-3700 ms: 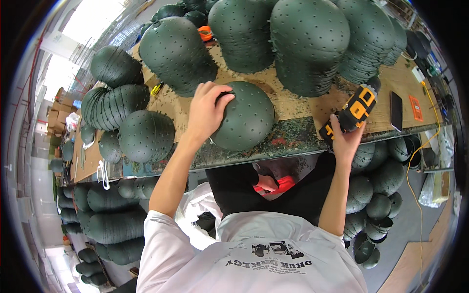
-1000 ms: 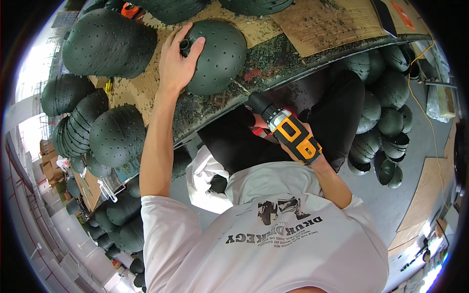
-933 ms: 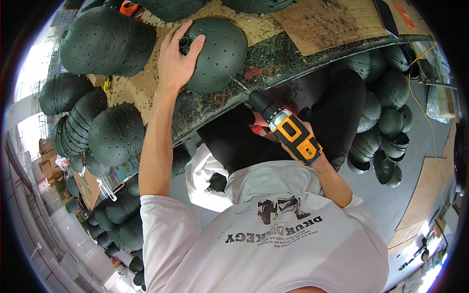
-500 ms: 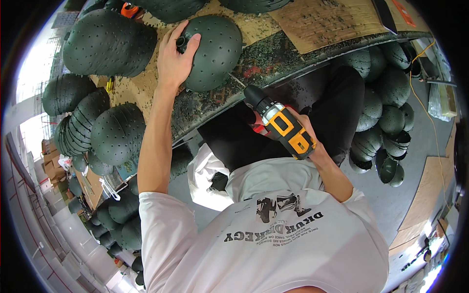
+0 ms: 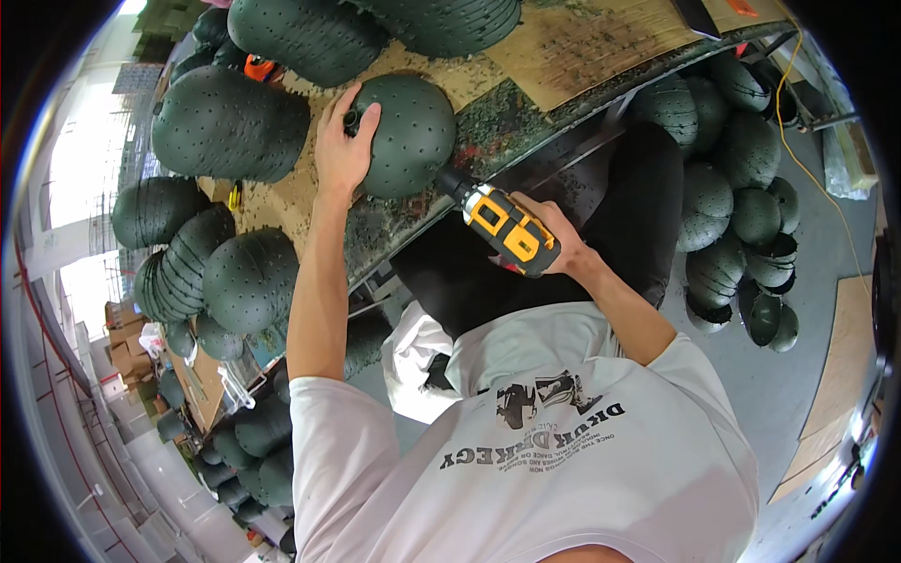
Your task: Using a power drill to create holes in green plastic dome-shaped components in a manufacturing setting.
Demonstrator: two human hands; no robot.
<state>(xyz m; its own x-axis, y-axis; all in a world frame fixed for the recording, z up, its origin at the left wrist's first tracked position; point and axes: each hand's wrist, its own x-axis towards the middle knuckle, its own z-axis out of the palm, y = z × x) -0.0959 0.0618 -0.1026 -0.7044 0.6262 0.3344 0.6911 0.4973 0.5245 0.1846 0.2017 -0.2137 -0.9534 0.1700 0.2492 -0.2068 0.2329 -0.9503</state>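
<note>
A dark green dome dotted with small holes point(image 5: 409, 136) sits at the edge of the workbench. My left hand point(image 5: 343, 155) grips its left side, fingers and thumb around a short round stub. In my right hand point(image 5: 561, 230) is a yellow and black cordless drill point(image 5: 511, 228), its chuck close against the dome's lower right side. The bit is out of sight, so how deep it sits cannot be told.
Nested stacks of similar domes point(image 5: 235, 122) lie left of and beyond my left hand. More domes point(image 5: 741, 150) are piled on the floor at the right. Dark shavings cover the cardboard-topped bench point(image 5: 563, 47). A yellow cable point(image 5: 809, 159) hangs at the far right.
The drill has moved up and left toward the dome. Its bit, visible before, no longer shows. My left hand keeps its hold on the dome, and the whole view has shifted slightly.
</note>
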